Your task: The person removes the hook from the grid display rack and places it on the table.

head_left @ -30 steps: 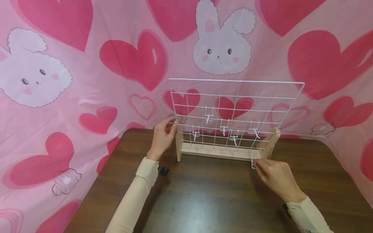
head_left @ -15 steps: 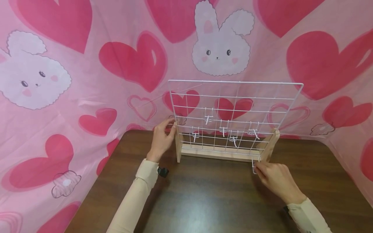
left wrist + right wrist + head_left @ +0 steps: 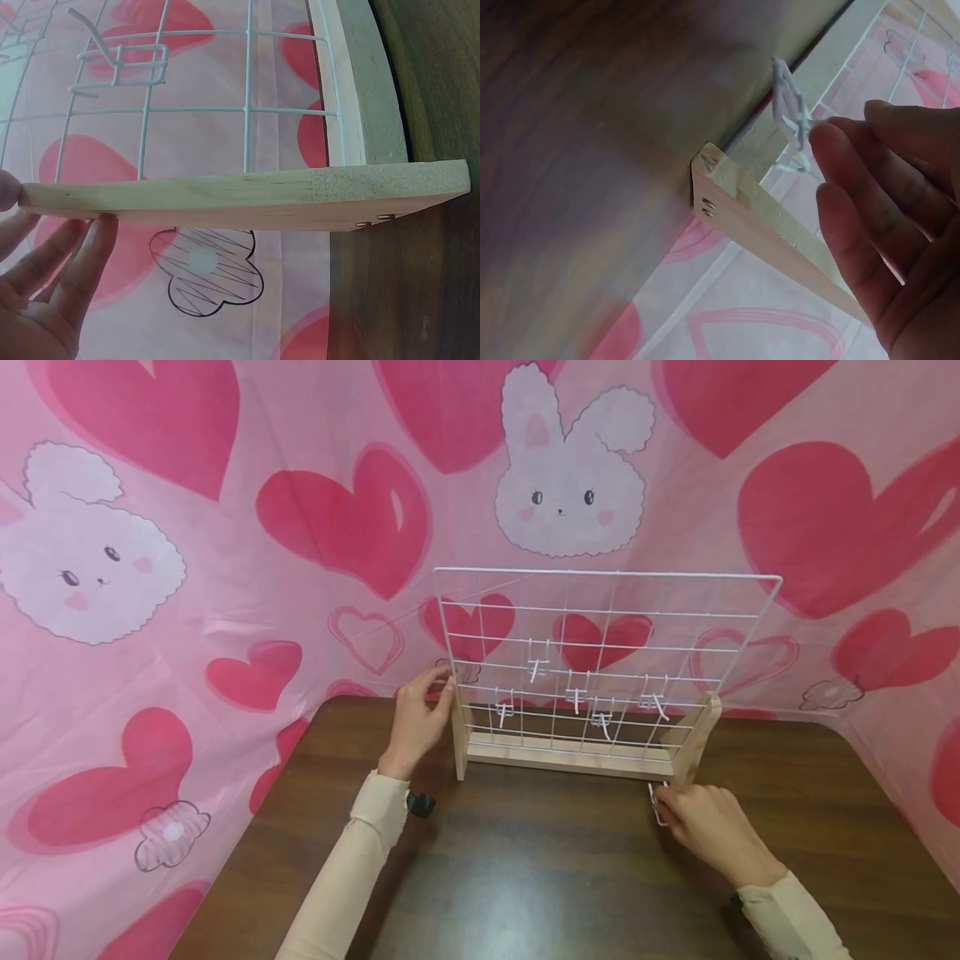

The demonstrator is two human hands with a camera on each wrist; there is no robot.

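Note:
A white wire grid (image 3: 607, 574) stands tilted in a pale wooden stand (image 3: 570, 762), with several white wire hooks (image 3: 654, 703) hung on its lower half. My left hand (image 3: 417, 718) pinches the top of the stand's left side post (image 3: 225, 196), thumb on one face and fingertips on the other. Low at the grid's front right, my right hand (image 3: 720, 828) pinches a loose white wire hook (image 3: 789, 105) by its prong between thumb and fingers. This hook is apart from the grid, in front of the right side post (image 3: 780, 236).
Everything stands on a dark brown wooden table (image 3: 540, 860). Behind and beside it hangs a pink cloth (image 3: 465, 510) with hearts and rabbit faces, close behind the grid. Screw heads (image 3: 708, 206) show in the right post.
My right hand has moved slightly down with the hook, and the hook has tipped away from the grid's lower right corner. My left hand stays on the post.

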